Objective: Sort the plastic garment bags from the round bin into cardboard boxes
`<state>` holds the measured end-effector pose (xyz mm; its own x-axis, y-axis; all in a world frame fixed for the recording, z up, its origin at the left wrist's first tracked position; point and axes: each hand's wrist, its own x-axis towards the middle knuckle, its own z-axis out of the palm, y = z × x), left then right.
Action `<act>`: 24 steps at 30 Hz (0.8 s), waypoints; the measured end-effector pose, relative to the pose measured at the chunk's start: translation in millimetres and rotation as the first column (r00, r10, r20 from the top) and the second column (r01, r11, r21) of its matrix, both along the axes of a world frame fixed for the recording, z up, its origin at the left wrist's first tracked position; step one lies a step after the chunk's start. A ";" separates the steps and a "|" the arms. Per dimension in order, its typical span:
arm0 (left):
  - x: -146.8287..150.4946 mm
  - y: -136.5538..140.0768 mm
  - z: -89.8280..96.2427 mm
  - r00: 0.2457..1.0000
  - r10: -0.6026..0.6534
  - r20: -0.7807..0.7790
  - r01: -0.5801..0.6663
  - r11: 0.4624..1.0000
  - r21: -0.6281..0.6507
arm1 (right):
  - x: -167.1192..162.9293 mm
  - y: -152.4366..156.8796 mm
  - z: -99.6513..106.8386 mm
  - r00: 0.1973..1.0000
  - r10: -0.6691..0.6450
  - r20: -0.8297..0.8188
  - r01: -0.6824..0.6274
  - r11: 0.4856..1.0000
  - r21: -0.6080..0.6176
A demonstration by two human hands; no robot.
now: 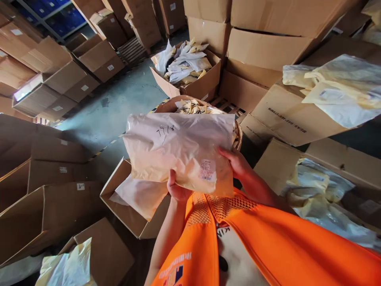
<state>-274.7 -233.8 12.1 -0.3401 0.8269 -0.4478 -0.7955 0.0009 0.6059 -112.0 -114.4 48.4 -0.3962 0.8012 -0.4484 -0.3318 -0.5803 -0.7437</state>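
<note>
A large pale plastic mailing bag (pixel 178 149) is held up flat in front of my chest, with handwritten marks near its top and a printed barcode label (pixel 207 171) at its lower right. My left hand (pixel 177 188) grips the bottom edge, thumb on the front and the fingers hidden behind. At the right edge my right hand (pixel 236 163) pinches the bag, its thumb on the front too. Behind the bag, partly covered, stands a carton of bags (pixel 169 105). Below it to the left, another open carton (pixel 116 198) holds a pale bag (pixel 143 194).
Farther back, an open carton (pixel 190 87) is heaped with bags. Stacked cartons (pixel 268 47) rise behind it. More open cartons (pixel 44 206) line the left. Bags lie on cartons (pixel 342 91) at the right. The grey floor (pixel 119 91) shows between the rows.
</note>
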 end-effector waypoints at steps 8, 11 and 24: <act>-2.3 -3.1 2.6 0.995 -0.006 -0.102 0.004 1.000 -0.015 | -5.0 -1.7 -3.1 1.000 -0.006 0.004 0.005 1.000 0.030; -4.4 -6.0 1.9 0.998 -0.007 -0.062 0.006 1.000 -0.017 | -7.3 -1.5 -1.8 1.000 0.002 -0.010 -0.002 0.999 0.033; -65.9 -42.3 2.0 0.922 0.284 -0.265 -0.309 0.950 -0.056 | -8.3 23.4 -50.9 0.994 0.103 0.026 -0.106 0.975 0.195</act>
